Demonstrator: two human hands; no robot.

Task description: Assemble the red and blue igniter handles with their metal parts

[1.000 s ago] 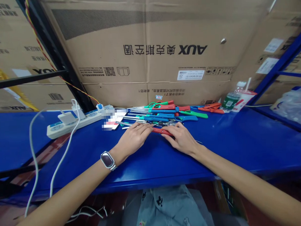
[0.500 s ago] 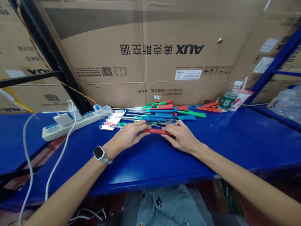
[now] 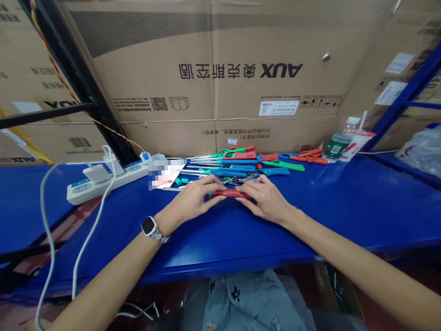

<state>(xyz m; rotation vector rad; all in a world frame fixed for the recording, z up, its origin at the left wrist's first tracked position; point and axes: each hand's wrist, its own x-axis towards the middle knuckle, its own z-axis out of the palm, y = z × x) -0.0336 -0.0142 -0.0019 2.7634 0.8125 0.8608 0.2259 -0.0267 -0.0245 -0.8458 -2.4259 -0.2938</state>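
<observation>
Over the blue table (image 3: 223,242), a red lighter handle (image 3: 230,193) lies level between my two hands. Its left end is pinched by my left hand (image 3: 198,197), which has a watch at the wrist. My right hand (image 3: 263,198) has its fingers closed on the right end. A thin metal rod (image 3: 171,189) shows left of my left hand. Just behind my hands is a pile of long lighters (image 3: 238,161) with blue, red and green handles and metal tubes.
A white power strip (image 3: 101,181) with plugs and cables is at the left. Orange handle parts (image 3: 309,156), a bottle (image 3: 337,144) and a cup (image 3: 359,143) stand at the back right. A large cardboard sheet (image 3: 237,34) rises behind the table.
My left hand has shifted slightly along the red handle, its fingers now further over it. The whole view has moved a little, and my right hand still grips the right end.
</observation>
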